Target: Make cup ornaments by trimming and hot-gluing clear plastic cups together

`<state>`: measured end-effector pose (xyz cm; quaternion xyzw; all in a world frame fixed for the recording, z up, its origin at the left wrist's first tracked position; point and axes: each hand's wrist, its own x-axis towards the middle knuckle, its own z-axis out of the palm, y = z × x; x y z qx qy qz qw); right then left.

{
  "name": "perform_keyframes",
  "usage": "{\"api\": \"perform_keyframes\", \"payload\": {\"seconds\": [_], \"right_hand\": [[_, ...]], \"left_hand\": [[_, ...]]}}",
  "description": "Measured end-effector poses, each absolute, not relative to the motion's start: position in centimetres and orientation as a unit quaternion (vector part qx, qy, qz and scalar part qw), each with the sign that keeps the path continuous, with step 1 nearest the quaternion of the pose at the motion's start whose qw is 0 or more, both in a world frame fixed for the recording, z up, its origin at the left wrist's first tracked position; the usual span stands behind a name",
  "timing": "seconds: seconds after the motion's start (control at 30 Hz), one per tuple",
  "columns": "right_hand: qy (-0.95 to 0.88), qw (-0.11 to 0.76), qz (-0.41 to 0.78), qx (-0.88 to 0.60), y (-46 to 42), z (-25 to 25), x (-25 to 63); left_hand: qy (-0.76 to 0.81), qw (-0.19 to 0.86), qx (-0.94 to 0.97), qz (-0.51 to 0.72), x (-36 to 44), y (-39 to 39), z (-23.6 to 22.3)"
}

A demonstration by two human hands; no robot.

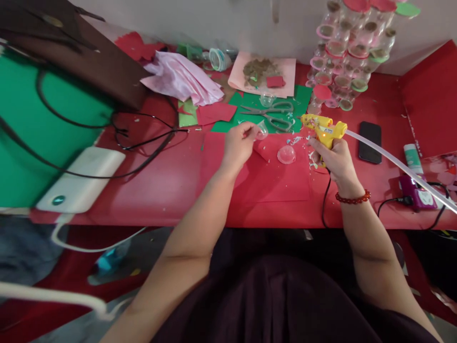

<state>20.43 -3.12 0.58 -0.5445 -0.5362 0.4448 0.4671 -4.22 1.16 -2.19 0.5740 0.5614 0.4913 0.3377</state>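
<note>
My right hand (333, 157) grips a yellow hot glue gun (326, 131), its nozzle pointing left and a long clear glue stick (389, 155) trailing from its back. A small light glows on the gun's side. Between the fingertips of my left hand (240, 143) is a small clear plastic cup (262, 131), tilted, with part of it covered by the fingers. Below and between the hands, a clear round plastic piece (286, 155) lies on a red paper sheet (282, 186). Grey-handled scissors (273, 114) rest on green paper just beyond the left hand.
A tall stack of clear cups with coloured discs (342, 57) stands at the back right. A black phone (370, 143) and a purple plug adapter (416, 193) lie to the right. Black cables (150, 121), pink satin cloth (185, 78) and a white device (82, 178) occupy the left.
</note>
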Motion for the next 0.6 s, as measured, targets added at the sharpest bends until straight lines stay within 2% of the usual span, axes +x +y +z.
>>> {"api": "perform_keyframes", "payload": {"seconds": [0.2,0.33,0.47,0.6], "right_hand": [[-0.489,0.472,0.485,-0.551,-2.8,0.2,20.3],[-0.474,0.475,0.494,-0.554,-2.8,0.4,20.2],[-0.475,0.470,0.492,-0.557,-2.9,0.5,20.0],[-0.482,0.469,0.483,-0.560,-3.1,0.6,19.9]], "left_hand": [[0.660,0.182,0.643,0.344,-3.5,-0.2,-2.0],[0.637,0.112,0.688,0.329,-2.0,-1.9,-1.1],[0.598,0.099,0.729,0.317,-1.8,-2.2,-1.2],[0.620,0.157,0.703,0.311,-3.0,-1.0,-1.9]]}}
